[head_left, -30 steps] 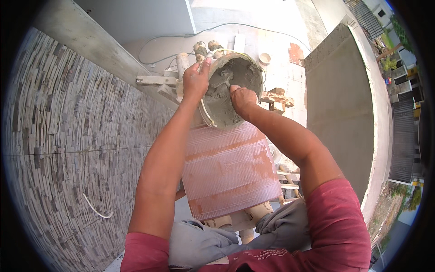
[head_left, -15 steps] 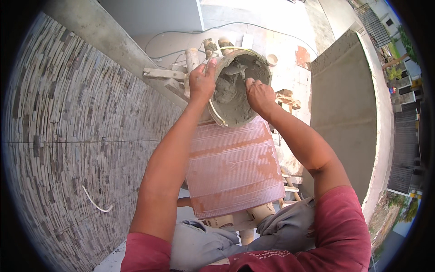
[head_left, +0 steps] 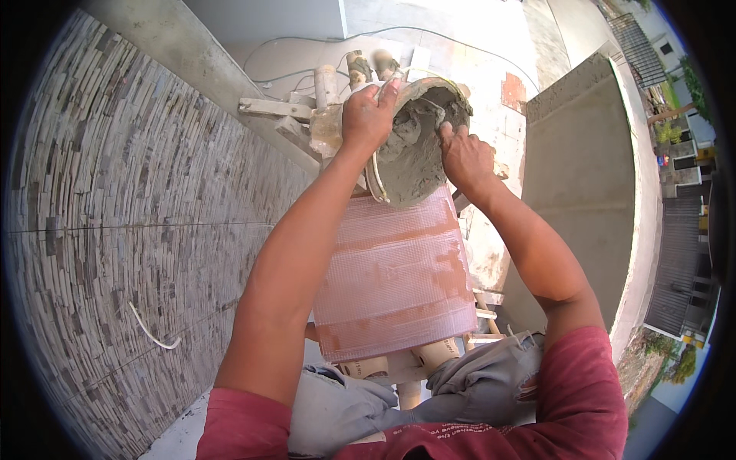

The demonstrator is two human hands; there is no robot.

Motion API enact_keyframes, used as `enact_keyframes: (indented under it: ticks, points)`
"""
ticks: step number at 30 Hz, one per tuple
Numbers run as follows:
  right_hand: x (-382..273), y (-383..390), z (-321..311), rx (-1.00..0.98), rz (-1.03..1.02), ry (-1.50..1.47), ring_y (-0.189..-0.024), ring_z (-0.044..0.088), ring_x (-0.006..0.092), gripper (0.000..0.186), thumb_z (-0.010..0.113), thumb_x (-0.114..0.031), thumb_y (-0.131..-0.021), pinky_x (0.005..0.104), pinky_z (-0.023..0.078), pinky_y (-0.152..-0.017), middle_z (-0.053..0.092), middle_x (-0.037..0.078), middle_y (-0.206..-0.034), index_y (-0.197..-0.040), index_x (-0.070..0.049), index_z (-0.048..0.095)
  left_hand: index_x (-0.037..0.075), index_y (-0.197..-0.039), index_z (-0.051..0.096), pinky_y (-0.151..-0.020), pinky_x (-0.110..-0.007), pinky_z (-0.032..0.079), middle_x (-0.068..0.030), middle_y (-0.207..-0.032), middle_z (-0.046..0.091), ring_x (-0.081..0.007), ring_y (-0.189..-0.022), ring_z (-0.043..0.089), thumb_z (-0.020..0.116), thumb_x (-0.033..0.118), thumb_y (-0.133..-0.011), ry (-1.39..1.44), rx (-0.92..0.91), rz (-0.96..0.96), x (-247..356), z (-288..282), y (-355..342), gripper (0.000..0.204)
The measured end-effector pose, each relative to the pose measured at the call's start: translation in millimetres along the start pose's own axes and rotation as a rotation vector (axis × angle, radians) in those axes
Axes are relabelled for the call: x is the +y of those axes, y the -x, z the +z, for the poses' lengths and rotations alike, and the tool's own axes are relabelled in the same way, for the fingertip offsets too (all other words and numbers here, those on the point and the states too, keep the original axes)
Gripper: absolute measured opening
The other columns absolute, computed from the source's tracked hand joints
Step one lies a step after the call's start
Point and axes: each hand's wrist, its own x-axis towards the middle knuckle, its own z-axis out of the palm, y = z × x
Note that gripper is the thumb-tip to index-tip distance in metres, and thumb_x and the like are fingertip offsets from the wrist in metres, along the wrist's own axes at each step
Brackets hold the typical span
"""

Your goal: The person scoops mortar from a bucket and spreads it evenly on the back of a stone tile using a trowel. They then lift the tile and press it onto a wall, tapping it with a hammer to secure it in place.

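A mortar bucket is tipped toward me, its inner wall smeared with wet grey mortar. My left hand is closed on the left side of its rim, thumb up. Inside the mouth, my right hand is closed round what looks like a trowel; its handle is hidden by my fingers and mortar coats the blade. Below the bucket, a reddish tile shows its gridded back, with pale streaks across it. The bucket's pale handle hangs at its left side.
Left of me stands a wall clad in thin stone strips, with a white hooked strip against it. A low plastered wall rises on the right. Mortar-stained wooden pieces and a cable lie beyond the bucket.
The bucket has shifted right and slightly up in view, turning its mouth more to the right. Both hands have moved with it, still holding the bucket and the trowel.
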Motion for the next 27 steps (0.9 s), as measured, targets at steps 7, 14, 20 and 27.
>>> enact_keyframes:
  ticks: [7, 14, 20, 27]
  points:
    - [11.4, -44.5, 42.3, -0.185, -0.030, -0.048, -0.092, 0.072, 0.0376, 0.030, 0.042, -0.017, -0.100, 0.0456, 0.058, -0.080, 0.072, 0.024, -0.098, -0.109, 0.000, 0.065, -0.006, -0.094, 0.070, -0.070, -0.045, 0.051, -0.0218, -0.069, 0.066, -0.0372, -0.070, 0.066, 0.059, 0.053, -0.097, -0.026, 0.017, 0.065, -1.4, 11.0, 0.8, 0.060]
    - [38.4, -51.4, 16.8, -0.339, -0.260, 0.037, -0.099, 0.072, 0.0341, 0.026, 0.050, -0.015, -0.093, 0.0441, 0.058, -0.085, 0.074, 0.019, -0.101, -0.103, -0.004, 0.071, -0.005, -0.085, 0.070, -0.062, -0.035, 0.047, -0.0090, -0.058, 0.058, -0.0179, -0.059, 0.053, 0.061, 0.055, -0.097, 0.119, 0.015, 0.013, -13.2, -10.6, -1.0, 0.062]
    - [31.7, -40.3, 58.6, -0.360, -0.391, -0.149, -0.098, 0.070, 0.0393, 0.033, 0.062, -0.030, -0.092, 0.0451, 0.056, -0.086, 0.073, 0.023, -0.097, -0.100, 0.001, 0.071, -0.005, -0.096, 0.073, -0.065, -0.033, 0.049, -0.0101, -0.066, 0.065, -0.0152, -0.064, 0.058, 0.063, 0.057, -0.095, 0.159, -0.022, 0.023, -24.0, -10.2, -1.3, 0.062]
    - [26.3, -17.8, 94.0, -0.494, -0.352, -0.749, -0.053, 0.066, 0.0304, 0.048, 0.059, -0.035, -0.098, 0.0409, 0.056, -0.060, 0.066, 0.022, -0.070, -0.125, 0.005, 0.061, -0.006, -0.102, 0.073, -0.073, -0.033, 0.050, -0.0115, -0.073, 0.068, -0.0176, -0.071, 0.060, 0.062, 0.060, -0.095, 0.103, 0.010, -0.035, -38.9, -21.5, -12.2, 0.067]
